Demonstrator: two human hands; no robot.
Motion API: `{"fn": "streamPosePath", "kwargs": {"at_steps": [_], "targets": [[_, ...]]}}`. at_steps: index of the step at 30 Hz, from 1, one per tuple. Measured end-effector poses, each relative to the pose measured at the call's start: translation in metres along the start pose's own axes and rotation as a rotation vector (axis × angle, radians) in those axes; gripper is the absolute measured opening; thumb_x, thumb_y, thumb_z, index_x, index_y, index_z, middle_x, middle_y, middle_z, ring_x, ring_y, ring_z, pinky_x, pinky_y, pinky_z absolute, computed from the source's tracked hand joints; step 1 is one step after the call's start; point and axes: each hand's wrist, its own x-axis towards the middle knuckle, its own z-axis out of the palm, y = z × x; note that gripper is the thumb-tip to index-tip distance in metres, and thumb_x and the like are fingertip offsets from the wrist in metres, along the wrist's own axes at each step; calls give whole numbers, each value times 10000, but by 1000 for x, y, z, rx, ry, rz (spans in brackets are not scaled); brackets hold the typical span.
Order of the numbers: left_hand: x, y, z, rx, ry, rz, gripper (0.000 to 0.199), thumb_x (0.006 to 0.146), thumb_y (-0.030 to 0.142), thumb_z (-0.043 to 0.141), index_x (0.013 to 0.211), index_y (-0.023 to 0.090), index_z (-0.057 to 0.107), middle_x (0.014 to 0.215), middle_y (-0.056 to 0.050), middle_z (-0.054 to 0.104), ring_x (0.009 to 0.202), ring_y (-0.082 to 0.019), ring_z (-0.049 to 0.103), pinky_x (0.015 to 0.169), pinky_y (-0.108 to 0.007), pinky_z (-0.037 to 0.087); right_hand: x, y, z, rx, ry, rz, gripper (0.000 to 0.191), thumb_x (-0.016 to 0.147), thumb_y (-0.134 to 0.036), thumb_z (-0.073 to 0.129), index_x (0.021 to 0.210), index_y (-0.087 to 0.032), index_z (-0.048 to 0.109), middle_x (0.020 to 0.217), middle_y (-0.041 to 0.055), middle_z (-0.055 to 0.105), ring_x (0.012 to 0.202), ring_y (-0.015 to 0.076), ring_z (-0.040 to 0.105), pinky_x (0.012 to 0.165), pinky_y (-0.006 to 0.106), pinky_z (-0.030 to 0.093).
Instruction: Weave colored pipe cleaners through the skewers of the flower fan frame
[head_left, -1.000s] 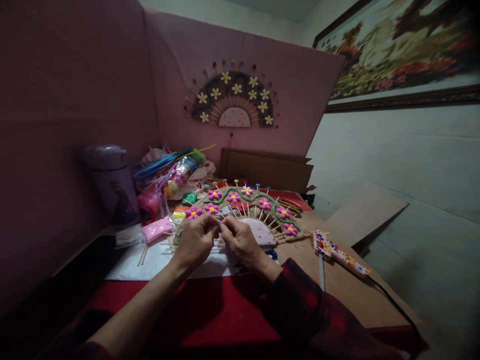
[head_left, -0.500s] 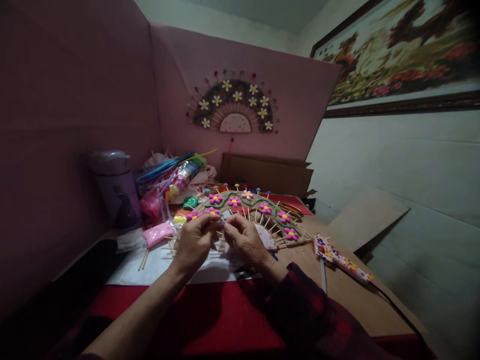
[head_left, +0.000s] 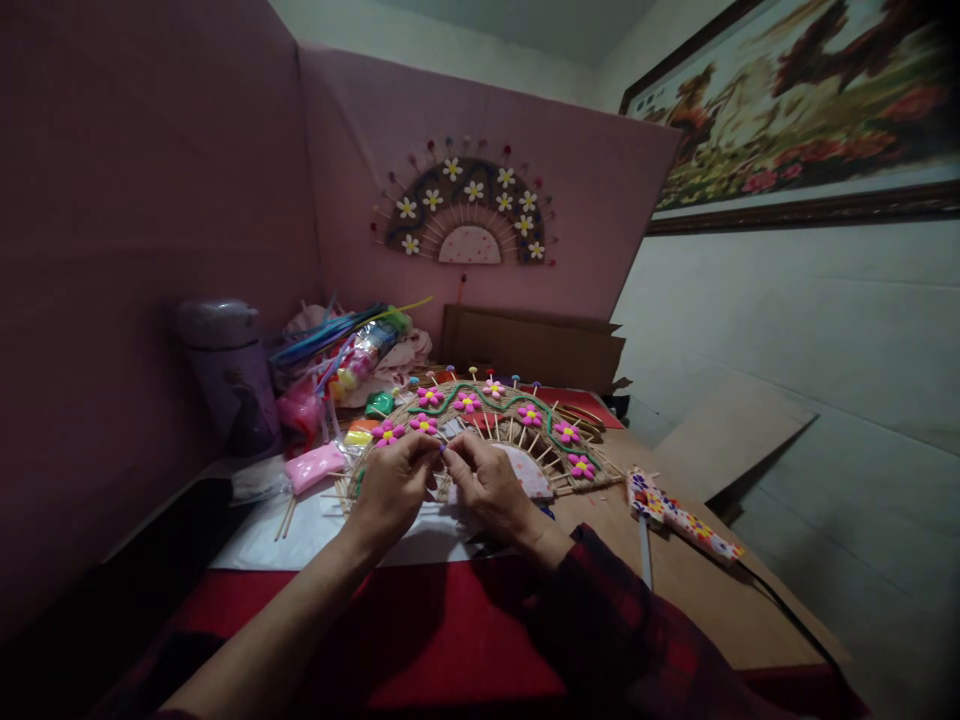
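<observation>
My left hand (head_left: 394, 486) and my right hand (head_left: 493, 490) meet fingertip to fingertip at the middle of the view. Both are closed in a pinch on a small bit of purple clay (head_left: 442, 450), mostly covered by the fingers. Just behind the hands lies a fan-shaped craft piece (head_left: 510, 405), made of twine and thin sticks. It bears pink flowers with yellow centres, a wavy green strand and small coloured balls on the stick tips. My hands hide part of its lower left side.
At left stand a purple bottle (head_left: 229, 380) and a pink clay pack (head_left: 315, 466), with a green pack (head_left: 379, 403) behind. A flowered glue gun (head_left: 682, 520) with a cord lies at right. A finished fan (head_left: 469, 212) hangs on the pink panel; cardboard (head_left: 529, 345) leans below.
My fingertips have shifted slightly around the purple clay, and less of it shows now. The view has moved a touch; the things on the table stay put.
</observation>
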Motion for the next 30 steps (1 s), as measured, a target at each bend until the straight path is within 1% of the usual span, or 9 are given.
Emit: {"fn": "streamPosePath", "kwargs": {"at_steps": [2,3,8,10,14,21,26,30], "targets": [[0,1,0,61,8,51,107,739,194,531,709,153,625,505,19,561,435,-85,512,406,-171,393,0,-1,-1,-37,-10,-47,138,869,-219,410,751,-184,473,655,-16,499,601,116,465,580,234,333],[0,1,0,59,7,54,110,736,187,529,702,153,627,495,22,553,431,-83,503,405,-170,386,0,-1,-1,-41,-14,-59,137,869,-211,407,753,-184,473,653,-17,494,599,115,461,581,233,332],[2,-3,-1,-191,-48,-92,128,726,236,549,769,136,617,532,12,572,449,-106,529,428,-218,447,-1,0,-1,8,-5,-26,165,884,-249,400,752,-187,476,638,-25,480,599,112,461,573,223,335],[3,-5,-1,-234,-54,-122,140,716,257,574,765,130,606,549,4,581,449,-111,533,426,-231,457,-1,0,-1,24,-9,-19,169,889,-258,399,761,-187,484,657,-22,496,615,113,473,581,221,340],[4,-4,-1,-193,-50,-111,158,707,279,597,737,124,599,574,-12,596,443,-108,534,420,-232,456,-1,0,-2,30,-28,-33,159,887,-243,403,773,-186,499,686,-17,515,627,110,480,594,223,344],[3,-5,-1,-150,-71,-87,160,731,287,575,728,129,597,577,-14,596,455,-111,547,429,-230,460,0,1,-3,26,-35,-35,155,878,-217,408,761,-182,504,676,-20,504,621,108,470,592,225,343],[2,-9,-2,-105,-45,-51,146,733,280,580,752,138,606,577,-7,599,451,-101,536,428,-217,449,1,0,-4,7,-57,-50,156,876,-215,408,765,-178,512,674,-16,503,627,112,471,597,229,348],[1,-10,-2,-119,-48,-91,141,721,276,591,737,137,604,560,-4,594,440,-102,534,412,-213,448,1,1,-4,1,-70,-66,154,873,-203,415,761,-178,518,684,-13,512,640,113,478,610,228,354]]}}
